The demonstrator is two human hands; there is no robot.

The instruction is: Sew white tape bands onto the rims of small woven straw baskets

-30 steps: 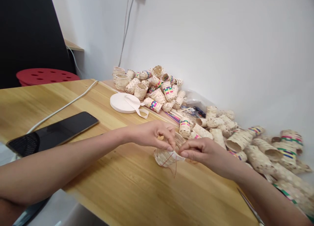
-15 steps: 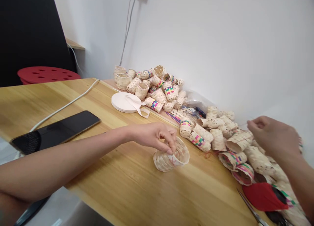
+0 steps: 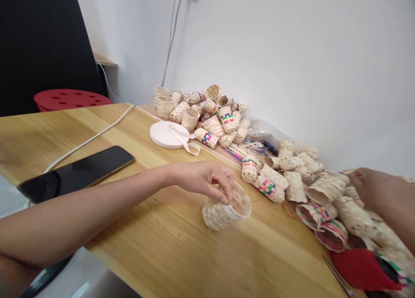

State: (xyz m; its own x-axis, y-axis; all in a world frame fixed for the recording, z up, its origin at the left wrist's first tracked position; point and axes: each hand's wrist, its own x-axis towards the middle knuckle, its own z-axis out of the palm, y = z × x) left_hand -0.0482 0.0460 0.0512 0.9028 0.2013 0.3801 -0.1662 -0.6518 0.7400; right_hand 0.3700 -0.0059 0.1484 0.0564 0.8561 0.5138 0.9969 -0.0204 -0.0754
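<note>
My left hand pinches the rim of a small pale woven basket that lies tilted on the wooden table. A thin red thread trails on the table from the basket toward the right. My right hand is far to the right, over the row of small woven baskets along the wall; its fingers are curled and pinched, and what they hold is too small to make out.
A heap of small woven baskets with coloured bands sits at the back by the wall, beside a roll of white tape. A black phone and a white cable lie at left. A red object and scissors lie at lower right. A red stool stands beyond the table.
My right hand left the basket and swung far right, up and then lower over the row of baskets, drawing the red thread out. The left hand stayed on the basket's rim.
</note>
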